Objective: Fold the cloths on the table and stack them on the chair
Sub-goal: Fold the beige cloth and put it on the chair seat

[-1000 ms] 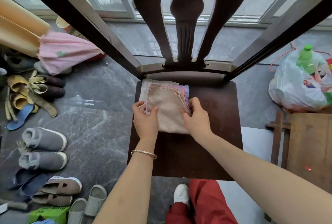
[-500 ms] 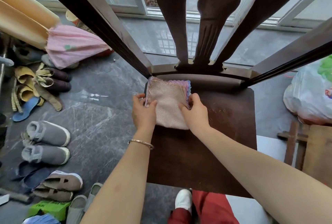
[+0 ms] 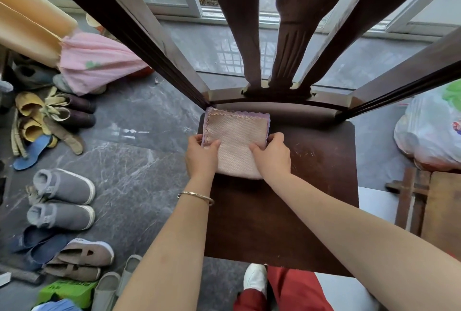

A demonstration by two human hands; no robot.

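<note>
Floor, far left: shoes [image 3: 62, 186] in loose rows, no part in the task.

Left hand [image 3: 202, 158] pinches the cloth [image 3: 235, 141] at its left edge, thumb on top. The cloth is folded, pink, and lies flat at the back-left corner of the chair [image 3: 274, 223] seat, close against the back rail. A purple scalloped edge shows along its top and sides. I cannot tell whether that is a second cloth beneath or a layer of the same one.

Right hand [image 3: 273, 156] grips the right edge, thumb on top, fingers curled over the side. The hands are apart, with the cloth between them.

Step, as judged: setting and squaring a folded cloth on the chair. The next move calls for both hands to let go cleanly, without dragging the top layer askew, then a turn to the table for another cloth.

Right edge: a plastic bag [image 3: 424, 136] on the floor, full. Something green sits at its top, and the rest cannot be made out.
</note>
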